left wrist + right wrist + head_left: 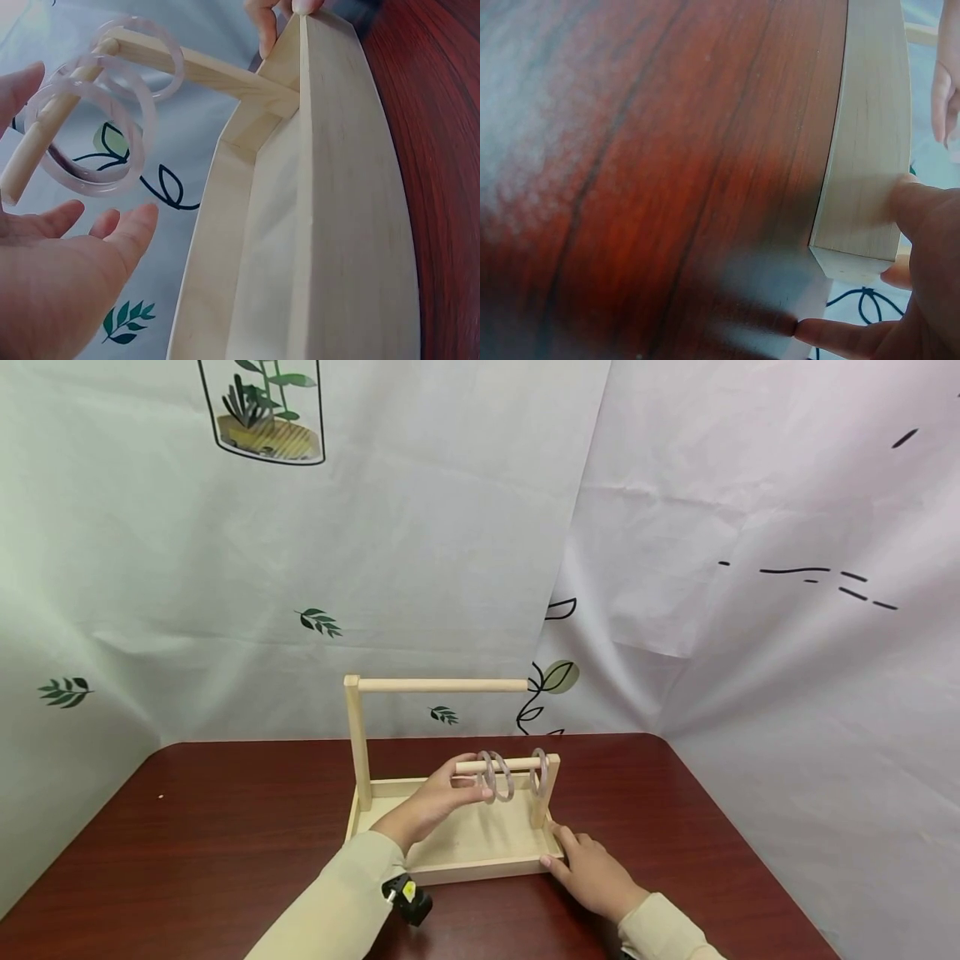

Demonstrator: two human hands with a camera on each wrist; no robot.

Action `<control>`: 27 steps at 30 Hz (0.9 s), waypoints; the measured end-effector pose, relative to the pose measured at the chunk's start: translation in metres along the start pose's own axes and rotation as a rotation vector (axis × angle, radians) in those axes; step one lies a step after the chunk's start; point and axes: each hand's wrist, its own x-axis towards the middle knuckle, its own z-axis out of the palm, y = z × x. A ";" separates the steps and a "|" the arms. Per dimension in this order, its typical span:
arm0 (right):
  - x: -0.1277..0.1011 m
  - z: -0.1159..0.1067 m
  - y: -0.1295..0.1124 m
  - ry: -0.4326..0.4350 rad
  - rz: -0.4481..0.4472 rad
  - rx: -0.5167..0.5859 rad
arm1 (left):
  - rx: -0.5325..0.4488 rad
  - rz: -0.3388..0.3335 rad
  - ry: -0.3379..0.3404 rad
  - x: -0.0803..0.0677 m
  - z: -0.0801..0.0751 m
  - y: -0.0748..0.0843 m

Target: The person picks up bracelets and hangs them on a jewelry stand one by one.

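On the dark red-brown wooden bench (pixel 225 827) stands a pale, unfinished wooden rack (pixel 457 843): a shallow tray base with two upright posts, a tall one at the back left carrying a long round rod (pixel 442 686) and a short one at the front right carrying a lower round rod (pixel 510 765). Three translucent, pale pink plastic rings (pixel 504 777) hang on the lower rod, two close together near its free end and one just beside the short post. The left hand (pixel 435 802) reaches over the tray to that free end; its fingers are straight and relaxed, spread just beside the two nearer rings, and the left wrist view shows the palm open beneath them, gripping nothing. The right hand (pixel 592 872) lies flat on the bench with straight fingers pressed against the front right corner of the tray. Two sleeves are cream-coloured. Behind hangs a white cloth backdrop (pixel 450 543) printed with green leaves.
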 end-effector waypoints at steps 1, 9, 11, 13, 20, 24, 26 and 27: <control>0.000 0.000 0.000 -0.001 0.000 0.001 | 0.015 0.001 0.007 -0.001 -0.001 0.001; 0.000 0.000 0.000 -0.004 0.001 -0.009 | 0.236 0.023 0.073 -0.009 -0.013 0.007; 0.000 0.000 0.000 -0.003 0.002 -0.012 | 0.284 0.035 0.079 -0.012 -0.016 0.008; 0.000 0.000 0.001 -0.003 0.003 -0.013 | 0.329 0.050 0.080 -0.015 -0.018 0.010; 0.000 -0.001 0.001 -0.005 0.006 -0.009 | 0.467 0.075 0.076 -0.022 -0.023 0.016; 0.000 0.000 0.001 -0.004 0.006 -0.009 | 0.531 0.102 0.081 -0.025 -0.024 0.017; 0.000 0.000 0.000 -0.007 0.005 -0.010 | 0.562 0.115 0.083 -0.027 -0.025 0.018; 0.000 0.000 0.000 -0.009 0.005 -0.009 | 0.578 0.121 0.082 -0.029 -0.026 0.018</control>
